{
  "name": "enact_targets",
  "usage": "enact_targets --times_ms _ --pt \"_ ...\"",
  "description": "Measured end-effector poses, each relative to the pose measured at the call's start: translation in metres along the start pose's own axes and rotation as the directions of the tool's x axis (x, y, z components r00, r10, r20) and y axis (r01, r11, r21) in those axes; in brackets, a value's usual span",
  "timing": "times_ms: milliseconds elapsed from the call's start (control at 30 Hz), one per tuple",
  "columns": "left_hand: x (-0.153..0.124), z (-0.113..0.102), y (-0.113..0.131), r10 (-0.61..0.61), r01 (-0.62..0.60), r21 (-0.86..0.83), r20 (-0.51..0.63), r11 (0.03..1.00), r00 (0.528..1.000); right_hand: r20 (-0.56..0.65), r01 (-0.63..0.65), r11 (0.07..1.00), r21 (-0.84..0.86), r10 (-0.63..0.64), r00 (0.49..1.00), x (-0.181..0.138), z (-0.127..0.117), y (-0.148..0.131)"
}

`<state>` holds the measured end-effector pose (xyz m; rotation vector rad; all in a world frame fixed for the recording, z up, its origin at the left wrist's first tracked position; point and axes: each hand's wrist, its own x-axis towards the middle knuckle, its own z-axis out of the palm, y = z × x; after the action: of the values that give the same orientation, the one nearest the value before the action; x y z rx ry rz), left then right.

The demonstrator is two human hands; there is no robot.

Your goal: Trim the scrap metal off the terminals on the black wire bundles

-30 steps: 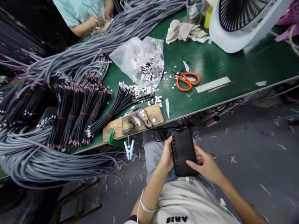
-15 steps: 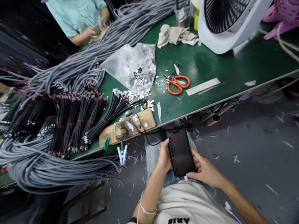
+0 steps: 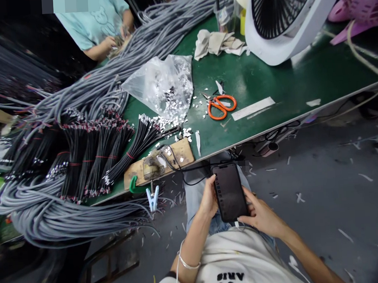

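Long green-topped work table (image 3: 268,76) runs across the upper view. Biggest thing on it: heaps of grey sheathed cables (image 3: 88,92), spilling over the near edge at left. Next, tied bundles of black wire lengths with stripped ends (image 3: 91,157) fanned beside them. White round desk fan (image 3: 284,18) stands at the far right. Clear plastic bag of small silvery bits (image 3: 165,83) lies mid-table, crumpled beige cloth (image 3: 217,43) behind it. Wooden jig board (image 3: 160,162) sits at the near edge, held by a green clamp. Orange-handled scissors (image 3: 220,106) lie right of the bag. A person in a light teal shirt (image 3: 90,20) works at the far side; what those hands hold is too blurred to tell.

Below the table edge, over the lap: black slab smartphone with dark screen (image 3: 229,192). Left hand (image 3: 207,197) wraps its left edge, fingers curled round the back, thumb on the side. Right hand (image 3: 261,216) cups the lower right corner, thumb lying on the screen's bottom edge.
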<state>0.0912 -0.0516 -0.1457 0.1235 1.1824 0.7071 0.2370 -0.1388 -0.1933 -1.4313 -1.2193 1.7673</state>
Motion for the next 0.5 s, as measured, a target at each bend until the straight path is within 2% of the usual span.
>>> enact_targets --times_ms 233,400,500 --pt "0.002 -0.008 -0.002 0.001 0.002 -0.039 0.064 0.999 0.998 -0.021 0.021 1.0 0.002 -0.021 1.0 0.002 0.001 0.003" --pt "0.005 -0.027 -0.014 0.009 0.004 -0.076 0.176 0.997 0.984 -0.023 0.052 0.99 0.128 -0.05 0.998 0.002 0.01 -0.002" --pt "0.008 -0.041 -0.023 0.006 0.02 -0.105 0.246 0.994 0.969 -0.038 0.042 0.991 0.124 -0.038 0.999 0.001 0.017 -0.006"
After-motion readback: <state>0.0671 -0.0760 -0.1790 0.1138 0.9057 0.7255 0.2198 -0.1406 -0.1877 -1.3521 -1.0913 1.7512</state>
